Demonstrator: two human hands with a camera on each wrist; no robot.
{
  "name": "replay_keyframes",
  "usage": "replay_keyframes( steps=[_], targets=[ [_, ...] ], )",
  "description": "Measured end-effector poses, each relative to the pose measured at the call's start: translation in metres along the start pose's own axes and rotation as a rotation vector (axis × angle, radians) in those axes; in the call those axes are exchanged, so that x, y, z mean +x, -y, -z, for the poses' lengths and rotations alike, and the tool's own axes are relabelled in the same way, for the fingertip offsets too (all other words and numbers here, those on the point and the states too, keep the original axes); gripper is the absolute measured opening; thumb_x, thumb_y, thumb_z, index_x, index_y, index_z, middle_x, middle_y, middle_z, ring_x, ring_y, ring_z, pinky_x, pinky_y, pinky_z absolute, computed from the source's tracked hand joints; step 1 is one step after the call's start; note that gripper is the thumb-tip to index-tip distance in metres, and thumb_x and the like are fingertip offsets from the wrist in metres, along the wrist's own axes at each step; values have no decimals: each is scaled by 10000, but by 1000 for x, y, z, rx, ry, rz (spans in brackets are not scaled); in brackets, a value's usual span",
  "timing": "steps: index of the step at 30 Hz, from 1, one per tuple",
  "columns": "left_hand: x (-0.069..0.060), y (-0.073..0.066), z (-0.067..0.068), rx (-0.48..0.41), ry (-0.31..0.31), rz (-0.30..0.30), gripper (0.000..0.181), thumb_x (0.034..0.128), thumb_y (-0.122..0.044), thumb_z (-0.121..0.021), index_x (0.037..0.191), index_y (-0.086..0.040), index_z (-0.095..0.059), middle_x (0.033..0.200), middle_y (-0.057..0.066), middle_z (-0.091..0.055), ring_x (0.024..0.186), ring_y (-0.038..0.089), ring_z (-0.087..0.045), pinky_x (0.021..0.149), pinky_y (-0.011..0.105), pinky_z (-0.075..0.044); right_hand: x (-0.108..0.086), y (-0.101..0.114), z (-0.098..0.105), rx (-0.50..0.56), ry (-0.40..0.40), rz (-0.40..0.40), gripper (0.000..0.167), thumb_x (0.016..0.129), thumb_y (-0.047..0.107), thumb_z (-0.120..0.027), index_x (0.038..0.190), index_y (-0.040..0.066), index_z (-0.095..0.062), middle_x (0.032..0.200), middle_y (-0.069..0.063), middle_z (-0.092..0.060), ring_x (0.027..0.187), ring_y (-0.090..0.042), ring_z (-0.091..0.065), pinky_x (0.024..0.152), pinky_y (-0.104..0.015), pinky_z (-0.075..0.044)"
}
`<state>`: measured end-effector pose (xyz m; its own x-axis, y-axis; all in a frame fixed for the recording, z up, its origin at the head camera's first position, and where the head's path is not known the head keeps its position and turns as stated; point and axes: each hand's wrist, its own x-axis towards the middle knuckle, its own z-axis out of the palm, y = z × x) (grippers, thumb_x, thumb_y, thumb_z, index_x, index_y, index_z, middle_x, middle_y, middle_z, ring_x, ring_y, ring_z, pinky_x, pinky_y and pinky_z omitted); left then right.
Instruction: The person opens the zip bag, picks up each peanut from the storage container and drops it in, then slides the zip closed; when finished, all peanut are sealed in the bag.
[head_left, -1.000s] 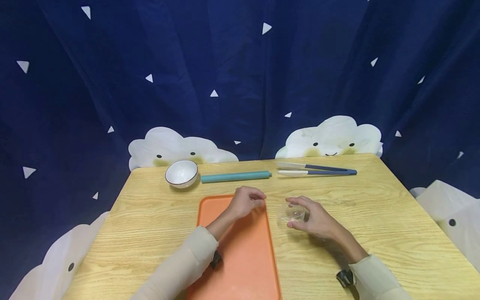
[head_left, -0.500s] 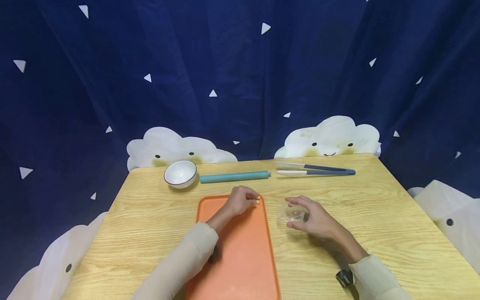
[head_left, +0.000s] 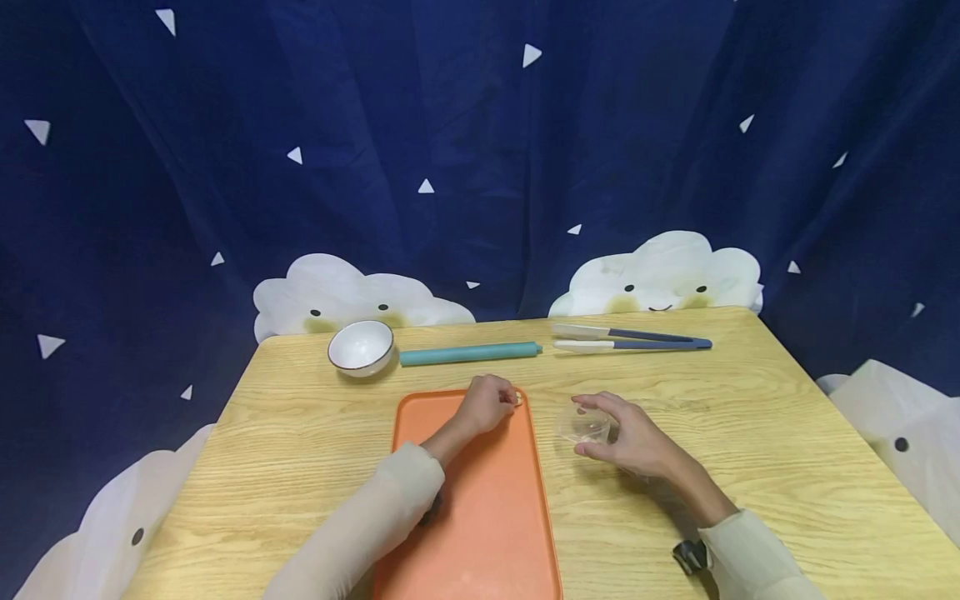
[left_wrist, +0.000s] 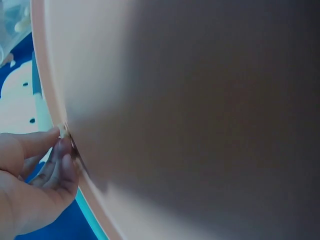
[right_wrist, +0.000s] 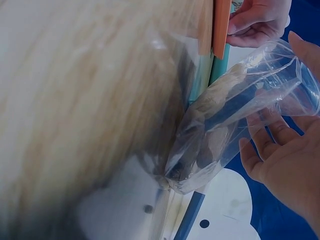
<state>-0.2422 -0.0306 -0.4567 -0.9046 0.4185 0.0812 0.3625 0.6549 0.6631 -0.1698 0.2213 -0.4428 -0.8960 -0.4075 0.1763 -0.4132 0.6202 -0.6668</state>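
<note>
In the head view, my left hand (head_left: 486,403) is over the far right corner of an orange tray (head_left: 487,517). The left wrist view shows its thumb and fingertips pinching a small pale piece (left_wrist: 63,131), too small to name, at the tray's rim. My right hand (head_left: 633,435) holds a clear plastic bag (head_left: 583,423) upright on the wooden table, right of the tray. In the right wrist view, thumb and fingers lie around the mouth of that bag (right_wrist: 220,115). Pale lumps show faintly through the plastic in the left wrist view.
A white bowl (head_left: 362,347) with a dark rim stands at the back left of the table (head_left: 300,475). Beside it lies a teal rod (head_left: 470,354). Tongs (head_left: 637,344) with blue handles and pale tips rest at the back right. A dark blue curtain (head_left: 480,150) hangs behind.
My left hand drew back slightly from the tray's right edge, exposing small pale pieces at the corner, then its fingers closed in there again. The right hand and bag stay put.
</note>
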Motion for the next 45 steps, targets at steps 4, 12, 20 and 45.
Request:
replay_keyframes(
  steps=[4,12,20,45],
  targets=[
    [1,-5,-5,28,-11,14,88,844,28,-656,795,-38,-686,810,66,-699,759,164,-658,618,203,-500,1,0,0,3,6,-10,667,778,390,-765,1342,134,-517,1212,-80,-628,1157,-336,-559,964,-592,-414],
    [2,-10,-8,65,-9,95,69,844,10,-668,811,-44,-640,789,41,-657,701,108,-590,582,199,-461,2,0,1,5,10,-24,669,782,386,-763,1348,133,-511,1212,-84,-625,1167,-347,-547,958,-601,-413],
    [-1,-10,-6,108,-1,69,53,866,-30,-656,847,-79,-662,813,34,-678,749,130,-629,623,204,-485,2,-1,1,4,6,-18,681,784,391,-760,1347,100,-510,1201,-87,-627,1164,-349,-549,954,-603,-413],
    [-15,-66,-4,-264,11,-109,61,855,-65,-685,867,-40,-740,852,44,-725,750,100,-658,595,163,-498,0,-2,1,0,-16,-26,650,779,332,-776,1332,100,-526,1212,-79,-625,1176,-338,-547,933,-577,-437]
  ],
)
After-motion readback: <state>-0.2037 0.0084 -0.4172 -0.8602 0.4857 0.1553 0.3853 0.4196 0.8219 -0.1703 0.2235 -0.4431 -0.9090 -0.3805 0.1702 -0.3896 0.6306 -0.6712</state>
